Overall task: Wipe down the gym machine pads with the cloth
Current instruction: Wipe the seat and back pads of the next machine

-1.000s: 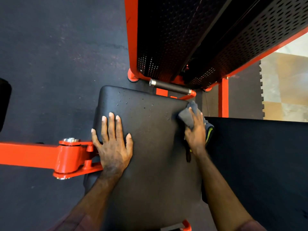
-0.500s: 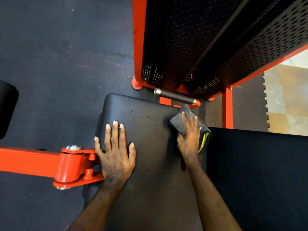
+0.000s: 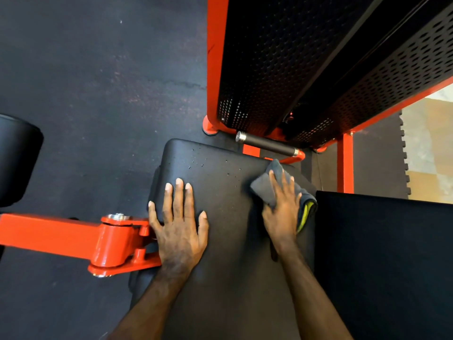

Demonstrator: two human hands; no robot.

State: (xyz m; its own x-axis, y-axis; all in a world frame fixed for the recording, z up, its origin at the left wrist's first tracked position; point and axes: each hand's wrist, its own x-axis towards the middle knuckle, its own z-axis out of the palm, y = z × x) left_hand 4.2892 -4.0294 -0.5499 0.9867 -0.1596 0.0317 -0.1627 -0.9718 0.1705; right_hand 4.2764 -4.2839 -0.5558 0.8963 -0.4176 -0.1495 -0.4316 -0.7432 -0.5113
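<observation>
Head view, looking straight down. Black seat pad (image 3: 228,241) fills centre and lower centre of frame, with small droplets (image 3: 196,165) scattered along its upper edge. Left hand (image 3: 180,227) lies flat on the pad's left side, fingers straight and slightly spread, thumb out toward the pad's left edge, holding nothing. Right hand (image 3: 282,207) is near the pad's upper right corner, fingers extended and pressing down on a folded grey cloth (image 3: 263,190); the cloth shows a yellow-green edge at its right fold and sits on the pad surface, touching it. Orange pivot arm (image 3: 61,235) runs in from the left edge and meets the pad just beside the left hand. Black grip handle (image 3: 267,144) with chrome ends sits just above the pad's top edge. Perforated black shroud (image 3: 318,57) in an orange frame fills the upper right. Second black pad (image 3: 384,253) at right, round black pad (image 3: 17,160) at left edge. Dark rubber floor (image 3: 85,82) upper left.
</observation>
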